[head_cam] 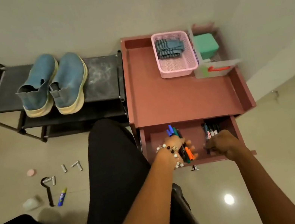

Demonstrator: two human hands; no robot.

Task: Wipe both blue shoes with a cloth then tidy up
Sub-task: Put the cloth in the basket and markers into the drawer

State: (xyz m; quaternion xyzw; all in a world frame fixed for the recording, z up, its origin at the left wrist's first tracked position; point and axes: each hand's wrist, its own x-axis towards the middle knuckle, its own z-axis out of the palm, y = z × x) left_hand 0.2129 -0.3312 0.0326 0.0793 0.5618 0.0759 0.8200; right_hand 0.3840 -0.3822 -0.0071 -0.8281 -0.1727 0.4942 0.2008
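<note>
Two blue shoes with cream soles, the left shoe (39, 84) and the right shoe (69, 82), stand side by side on top of a black shoe rack (105, 77). A folded striped grey-blue cloth (170, 48) lies in a pink basket (178, 67) on a reddish-brown cabinet (179, 96). Its drawer (193, 133) is pulled open. My left hand (176, 146) grips a bundle of markers (182, 145) inside the drawer. My right hand (221, 144) is curled over more markers (212, 130) at the drawer's right side.
A green box (206, 45) and a clear container (216, 69) sit beside the basket. On the tiled floor at left lie several batteries (64, 168), a small tube (62, 197), a pink cap (30, 172) and a black strap. My black-clad legs fill the lower middle.
</note>
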